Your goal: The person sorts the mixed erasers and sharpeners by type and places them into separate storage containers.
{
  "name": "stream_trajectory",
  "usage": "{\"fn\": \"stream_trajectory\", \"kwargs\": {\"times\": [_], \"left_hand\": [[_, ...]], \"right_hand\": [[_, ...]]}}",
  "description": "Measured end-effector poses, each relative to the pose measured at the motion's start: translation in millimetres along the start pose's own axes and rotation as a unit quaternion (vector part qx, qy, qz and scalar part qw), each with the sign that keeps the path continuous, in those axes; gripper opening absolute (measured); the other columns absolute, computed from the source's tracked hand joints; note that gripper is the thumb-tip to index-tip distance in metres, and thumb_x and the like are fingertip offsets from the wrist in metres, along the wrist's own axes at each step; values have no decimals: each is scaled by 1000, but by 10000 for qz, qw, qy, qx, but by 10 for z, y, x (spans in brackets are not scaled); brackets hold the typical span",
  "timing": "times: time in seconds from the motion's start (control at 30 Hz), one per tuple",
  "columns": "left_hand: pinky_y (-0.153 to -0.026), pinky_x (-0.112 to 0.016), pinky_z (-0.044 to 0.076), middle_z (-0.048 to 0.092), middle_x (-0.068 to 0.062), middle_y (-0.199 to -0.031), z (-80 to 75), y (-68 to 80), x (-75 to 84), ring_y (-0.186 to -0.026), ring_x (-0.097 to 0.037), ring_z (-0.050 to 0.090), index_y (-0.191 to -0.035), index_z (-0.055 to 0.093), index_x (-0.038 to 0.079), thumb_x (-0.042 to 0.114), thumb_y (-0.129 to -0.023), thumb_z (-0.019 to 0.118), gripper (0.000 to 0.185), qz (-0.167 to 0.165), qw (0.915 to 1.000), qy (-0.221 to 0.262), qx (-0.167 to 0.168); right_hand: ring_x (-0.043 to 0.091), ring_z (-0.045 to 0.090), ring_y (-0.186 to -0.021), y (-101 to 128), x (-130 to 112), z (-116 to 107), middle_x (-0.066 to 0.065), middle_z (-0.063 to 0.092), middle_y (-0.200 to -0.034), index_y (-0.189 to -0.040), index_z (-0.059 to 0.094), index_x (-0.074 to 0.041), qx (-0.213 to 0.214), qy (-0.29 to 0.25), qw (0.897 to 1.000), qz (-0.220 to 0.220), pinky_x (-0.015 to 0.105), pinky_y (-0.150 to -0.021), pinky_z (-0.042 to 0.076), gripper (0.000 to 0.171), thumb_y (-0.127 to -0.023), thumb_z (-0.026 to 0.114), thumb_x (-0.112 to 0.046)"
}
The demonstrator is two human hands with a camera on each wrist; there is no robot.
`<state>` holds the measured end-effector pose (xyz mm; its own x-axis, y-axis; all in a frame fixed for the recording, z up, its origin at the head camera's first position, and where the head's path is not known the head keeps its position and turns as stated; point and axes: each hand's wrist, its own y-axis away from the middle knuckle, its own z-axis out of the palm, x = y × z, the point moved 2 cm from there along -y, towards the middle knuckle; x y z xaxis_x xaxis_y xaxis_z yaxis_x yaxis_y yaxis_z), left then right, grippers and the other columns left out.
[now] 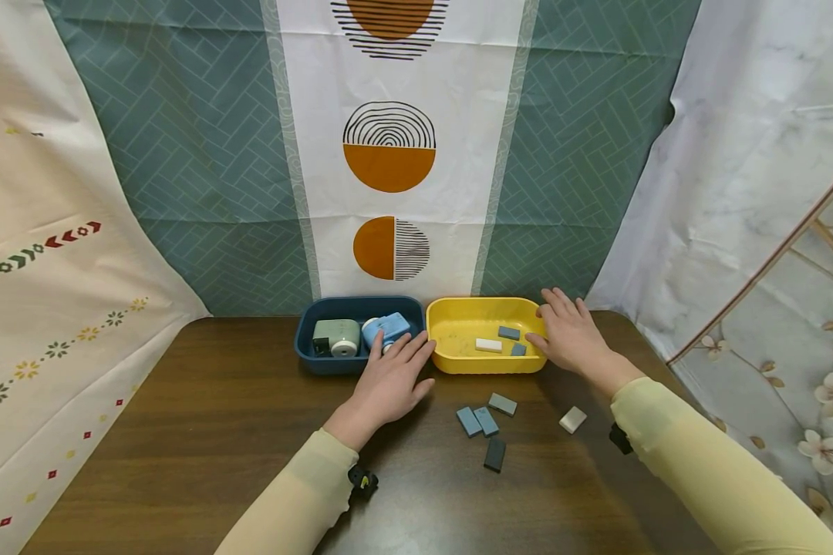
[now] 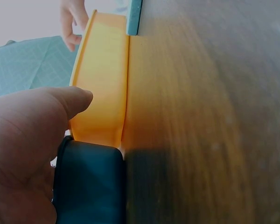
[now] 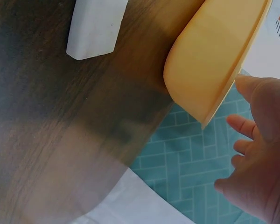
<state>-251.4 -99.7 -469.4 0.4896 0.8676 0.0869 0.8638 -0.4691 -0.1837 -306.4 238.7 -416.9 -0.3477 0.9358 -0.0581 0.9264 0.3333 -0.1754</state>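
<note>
My left hand (image 1: 389, 381) is over the front right of a dark blue bin (image 1: 333, 364), fingers spread and fairly straight. In the left wrist view its thumb overlaps the yellow bin (image 2: 100, 79). Inside the blue bin lie a green toy-like camera (image 1: 336, 337) and a light blue one (image 1: 389, 327), partly behind my left fingers. At the right end of the yellow bin, my right hand (image 1: 572, 335) has its thumb at the rim and its fingers extended past the corner. A white block (image 1: 488, 344) and two blue-grey blocks (image 1: 509, 332) lie in the yellow bin.
Several small flat blocks lie on the wooden table (image 1: 215, 432) before the yellow bin, among them a dark block (image 1: 495, 455) and a grey-green block (image 1: 503, 404). A white block (image 1: 572, 419) lies farther right. A patterned cloth (image 1: 215, 154) hangs behind the bins.
</note>
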Motion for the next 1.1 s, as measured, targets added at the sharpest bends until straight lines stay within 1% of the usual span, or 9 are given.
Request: {"fn": "stream_trajectory", "kwargs": {"times": [0.23,0.53,0.73,0.87,1.0,1.1], "left_hand": [[-132,-68,2,30,0,-181,-13,2,4,-165,-31,30,-174,38,22,47,-112,65,72,7,10000,39,1],[-132,-67,0,30,0,-181,-5,1,0,-165,-31,30,-174,39,21,47,-111,65,72,6,10000,70,16],[-132,-67,-1,30,0,-181,-1,2,-2,-165,-31,29,-174,39,22,47,-111,65,72,15,9999,117,-10],[-132,-67,-2,29,1,-181,-2,0,-5,-166,-30,29,-174,38,22,47,-111,65,73,18,9999,124,-4],[-132,-67,-3,29,1,-181,0,1,-8,-166,-31,29,-174,38,22,47,-111,65,73,7,9999,136,-27],[-132,-67,-3,29,1,-181,-5,3,-10,-166,-31,29,-174,38,22,48,-111,65,73,5,9999,148,-43]], "right_hand": [[49,20,-164,48,26,9,32,30,-173,-144,58,10,116,113,9998,-68,74,-128,16,58,-110,70,-35],[50,24,-163,122,-6,-23,31,32,-172,-148,56,9,219,21,9997,-141,74,-128,17,60,-110,71,-35],[49,21,-164,169,-56,-52,30,30,-174,-150,55,8,193,1,9996,-205,73,-128,15,60,-110,71,-34],[47,20,-165,212,-84,-70,29,29,-175,-150,54,7,201,-40,9994,-281,73,-129,14,59,-110,71,-33],[48,22,-164,260,-107,-82,30,31,-174,-151,54,8,297,29,9987,-404,73,-128,16,61,-109,72,-33],[48,24,-163,304,-124,-94,30,33,-173,-155,52,7,359,129,9981,-489,74,-128,18,65,-109,73,-33]]}}
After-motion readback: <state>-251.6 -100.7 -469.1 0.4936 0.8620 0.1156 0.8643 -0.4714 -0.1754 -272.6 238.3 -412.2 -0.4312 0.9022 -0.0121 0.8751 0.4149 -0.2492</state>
